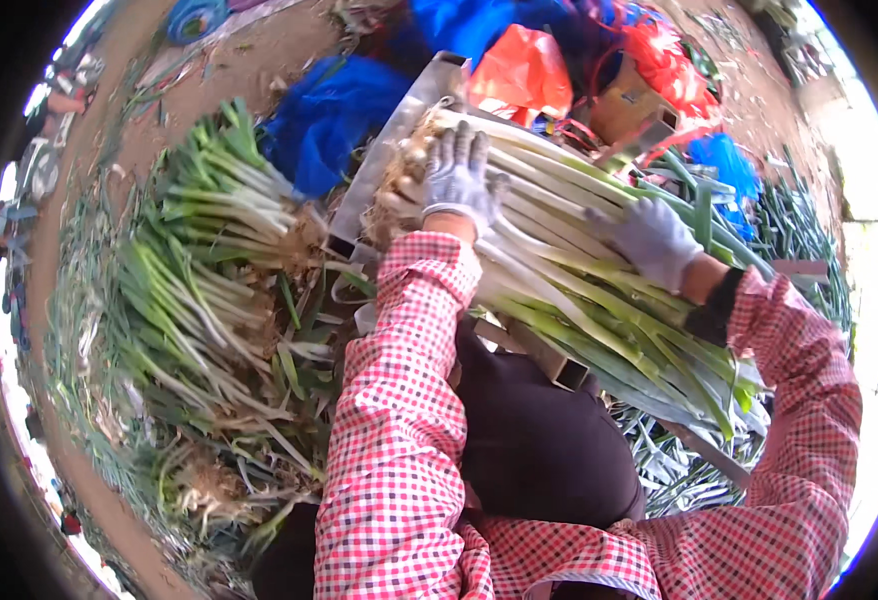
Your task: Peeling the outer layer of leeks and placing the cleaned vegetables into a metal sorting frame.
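A thick layer of leeks (559,215) lies across a metal frame (384,165) in front of me, roots to the left and green leaves to the right. My left hand (456,178), in a grey-white glove, rests on the white stalks close to the roots, its fingers stretched forward and slightly apart. Farther right, my right hand (656,240), gloved alike, lies over the stalks where they turn green. Its fingers are extended flat to the left, the thumb side partly blurred. Neither hand is wrapped round a stalk.
More leeks (194,300) are piled on the ground at left. Blue plastic bags (334,120) and a red bag (524,75) lie beyond the frame, near a brown box (629,105). Cut green leaves (659,450) litter the ground beneath. A square tube end (567,373) juts out near my knee.
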A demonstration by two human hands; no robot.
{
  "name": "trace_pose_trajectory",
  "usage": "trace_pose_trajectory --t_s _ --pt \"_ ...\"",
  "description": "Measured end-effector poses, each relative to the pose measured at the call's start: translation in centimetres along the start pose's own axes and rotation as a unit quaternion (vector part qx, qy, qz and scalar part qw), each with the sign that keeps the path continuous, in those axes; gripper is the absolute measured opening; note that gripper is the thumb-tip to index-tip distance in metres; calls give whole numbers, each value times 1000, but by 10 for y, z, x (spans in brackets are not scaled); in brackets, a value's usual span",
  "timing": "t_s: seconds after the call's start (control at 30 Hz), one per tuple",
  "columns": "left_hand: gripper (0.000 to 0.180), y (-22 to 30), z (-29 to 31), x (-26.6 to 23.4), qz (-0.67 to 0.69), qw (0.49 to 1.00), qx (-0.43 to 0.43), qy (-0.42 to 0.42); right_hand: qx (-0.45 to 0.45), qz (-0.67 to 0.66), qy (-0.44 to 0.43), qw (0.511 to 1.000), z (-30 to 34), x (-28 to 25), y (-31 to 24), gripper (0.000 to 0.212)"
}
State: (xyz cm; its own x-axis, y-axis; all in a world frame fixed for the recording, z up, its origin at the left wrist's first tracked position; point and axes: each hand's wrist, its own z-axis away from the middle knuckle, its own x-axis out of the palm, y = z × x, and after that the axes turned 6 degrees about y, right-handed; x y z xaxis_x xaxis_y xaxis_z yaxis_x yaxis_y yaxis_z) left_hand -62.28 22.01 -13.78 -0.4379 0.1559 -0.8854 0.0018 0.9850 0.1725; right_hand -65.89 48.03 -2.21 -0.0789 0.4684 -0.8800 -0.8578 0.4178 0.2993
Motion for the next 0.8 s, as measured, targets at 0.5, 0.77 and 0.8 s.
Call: trace_pose_trajectory --t_s 0.5,0.77,0.8 --pt "54 25 16 -78 408 901 -42 138 -58 -83 261 960 7 78 43 57" --pt "27 -154 321 -189 81 757 -639 109 -93 -55 185 977 5 80 82 52" --pt "27 -172 351 -175 58 733 -666 126 -96 -49 160 981 4 89 92 52"
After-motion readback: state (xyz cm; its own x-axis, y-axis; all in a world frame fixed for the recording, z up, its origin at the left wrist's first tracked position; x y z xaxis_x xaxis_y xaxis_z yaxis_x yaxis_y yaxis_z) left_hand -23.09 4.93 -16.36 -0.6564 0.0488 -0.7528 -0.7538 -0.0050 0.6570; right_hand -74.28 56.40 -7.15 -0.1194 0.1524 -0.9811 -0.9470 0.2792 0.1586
